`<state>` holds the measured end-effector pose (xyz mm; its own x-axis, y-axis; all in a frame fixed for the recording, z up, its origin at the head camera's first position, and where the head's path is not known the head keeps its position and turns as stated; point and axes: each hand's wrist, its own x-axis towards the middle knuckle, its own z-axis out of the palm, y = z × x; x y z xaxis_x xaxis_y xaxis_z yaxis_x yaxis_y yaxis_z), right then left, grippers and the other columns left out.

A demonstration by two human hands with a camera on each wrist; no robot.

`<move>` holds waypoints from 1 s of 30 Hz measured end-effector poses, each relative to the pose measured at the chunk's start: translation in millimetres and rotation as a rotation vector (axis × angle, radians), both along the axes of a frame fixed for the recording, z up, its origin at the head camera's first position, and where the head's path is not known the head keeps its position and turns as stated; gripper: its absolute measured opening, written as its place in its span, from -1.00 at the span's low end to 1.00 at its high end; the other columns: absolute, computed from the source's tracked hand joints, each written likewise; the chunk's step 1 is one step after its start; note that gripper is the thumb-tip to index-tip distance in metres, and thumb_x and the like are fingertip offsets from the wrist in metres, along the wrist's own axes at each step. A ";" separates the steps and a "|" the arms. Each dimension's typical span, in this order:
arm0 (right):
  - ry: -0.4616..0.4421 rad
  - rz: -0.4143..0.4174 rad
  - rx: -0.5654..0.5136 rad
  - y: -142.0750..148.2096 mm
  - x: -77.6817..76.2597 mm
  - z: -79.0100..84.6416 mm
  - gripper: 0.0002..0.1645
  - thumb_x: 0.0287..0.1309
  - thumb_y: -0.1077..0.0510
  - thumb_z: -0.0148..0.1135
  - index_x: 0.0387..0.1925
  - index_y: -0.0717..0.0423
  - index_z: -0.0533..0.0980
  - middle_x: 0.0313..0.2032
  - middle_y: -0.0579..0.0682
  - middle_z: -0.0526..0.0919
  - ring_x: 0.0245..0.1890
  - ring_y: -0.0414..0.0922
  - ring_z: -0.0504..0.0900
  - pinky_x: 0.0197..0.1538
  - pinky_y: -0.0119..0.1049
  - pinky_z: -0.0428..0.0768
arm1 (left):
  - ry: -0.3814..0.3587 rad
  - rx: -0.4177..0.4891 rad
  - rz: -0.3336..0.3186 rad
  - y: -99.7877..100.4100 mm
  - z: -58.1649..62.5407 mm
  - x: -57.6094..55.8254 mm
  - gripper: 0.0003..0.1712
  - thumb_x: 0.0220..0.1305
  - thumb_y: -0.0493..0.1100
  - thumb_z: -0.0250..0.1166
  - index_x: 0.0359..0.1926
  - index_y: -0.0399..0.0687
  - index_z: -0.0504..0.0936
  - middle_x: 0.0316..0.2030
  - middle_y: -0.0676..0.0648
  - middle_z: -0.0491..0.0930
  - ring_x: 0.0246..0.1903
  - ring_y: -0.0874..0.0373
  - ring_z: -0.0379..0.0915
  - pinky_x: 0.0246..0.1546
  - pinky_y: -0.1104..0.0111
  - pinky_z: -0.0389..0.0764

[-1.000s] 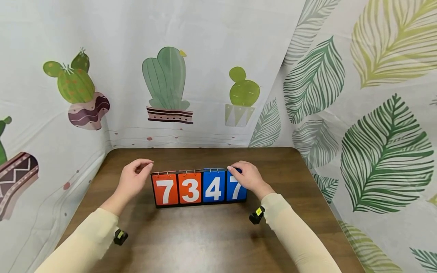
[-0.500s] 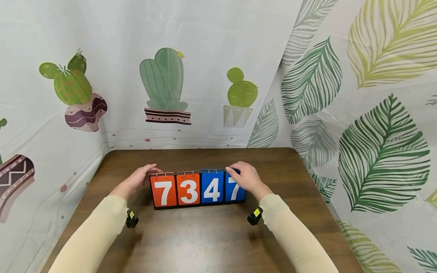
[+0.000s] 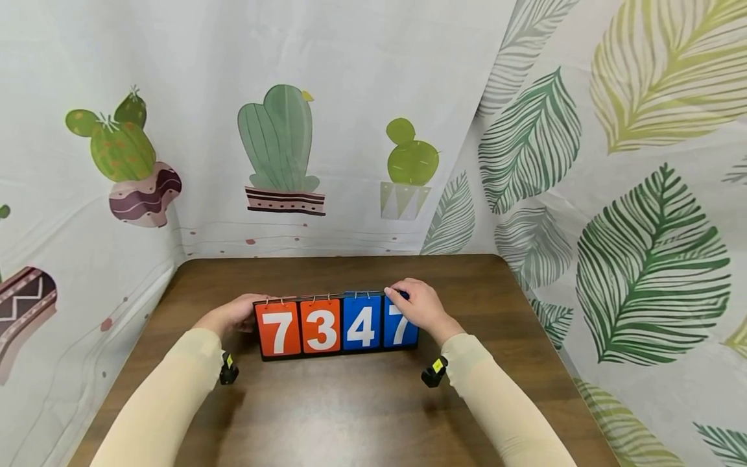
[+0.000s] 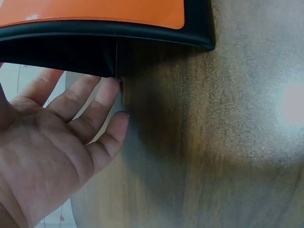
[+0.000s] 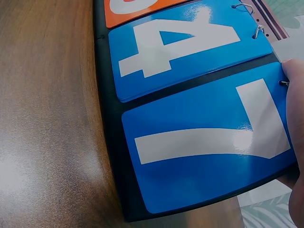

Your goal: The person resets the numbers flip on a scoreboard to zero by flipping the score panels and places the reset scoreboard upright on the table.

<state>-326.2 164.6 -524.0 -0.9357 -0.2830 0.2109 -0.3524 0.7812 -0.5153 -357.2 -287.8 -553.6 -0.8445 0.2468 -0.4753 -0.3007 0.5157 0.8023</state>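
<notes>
A tabletop flip scoreboard (image 3: 320,324) stands in the head view, its ringed cards reading 7 and 3 on red-orange, 4 and 7 on blue. My right hand (image 3: 421,305) grips its upper right corner, thumb over the front of the last blue card (image 5: 204,142) and the other fingers hidden behind. At the left end, my left hand (image 3: 229,313) reaches behind the board. The left wrist view shows that hand's palm (image 4: 42,147) facing up with loosely bent fingers, fingertips right at the edge of the black back panel (image 4: 61,54); the thumb is mostly hidden.
The board stands on a brown wood-grain table (image 3: 327,415) with rounded far corners. Behind the table hangs a white cloth (image 3: 350,52) printed with cacti, and at the right a leaf-printed cloth (image 3: 653,259). A small black wrist camera (image 3: 229,370) sits at each cuff.
My left hand has moved from beside the upper left corner, fingertips together, to lower down behind the left end, its fingers now largely hidden. My right hand keeps its hold on the right corner.
</notes>
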 end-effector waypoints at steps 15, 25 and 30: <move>0.002 -0.008 0.010 3.3 -0.9 0.2 -0.41 0.47 -0.36 -0.01 0.04 -0.09 0.71 0.01 -0.08 0.75 0.08 -0.04 0.67 0.24 0.02 0.61 | 0.027 -0.052 0.010 2.5 2.6 -8.6 -0.39 0.51 0.12 0.12 0.37 -0.16 0.50 0.23 -0.27 0.59 0.05 -0.07 0.58 -0.05 0.13 0.59; -0.013 -0.004 0.025 -0.4 0.4 -0.2 -0.39 0.47 -0.38 -0.02 0.07 -0.08 0.70 0.02 -0.08 0.74 0.08 -0.06 0.66 0.22 0.00 0.62 | 0.063 -0.070 0.046 -1.3 0.9 -10.7 -0.49 0.49 -0.13 0.13 0.26 -0.45 0.51 -0.18 -0.07 0.72 -0.29 0.12 0.53 -0.25 0.19 0.61; -0.013 -0.015 0.032 -0.7 0.5 -0.2 -0.39 0.47 -0.38 -0.03 0.07 -0.09 0.70 0.01 -0.09 0.74 0.07 -0.07 0.66 0.22 0.00 0.62 | 0.057 -0.077 0.093 -0.3 1.3 -12.4 -0.55 0.45 -0.14 0.16 0.13 -0.48 0.57 -0.36 0.04 0.66 -0.37 0.15 0.49 -0.32 0.22 0.60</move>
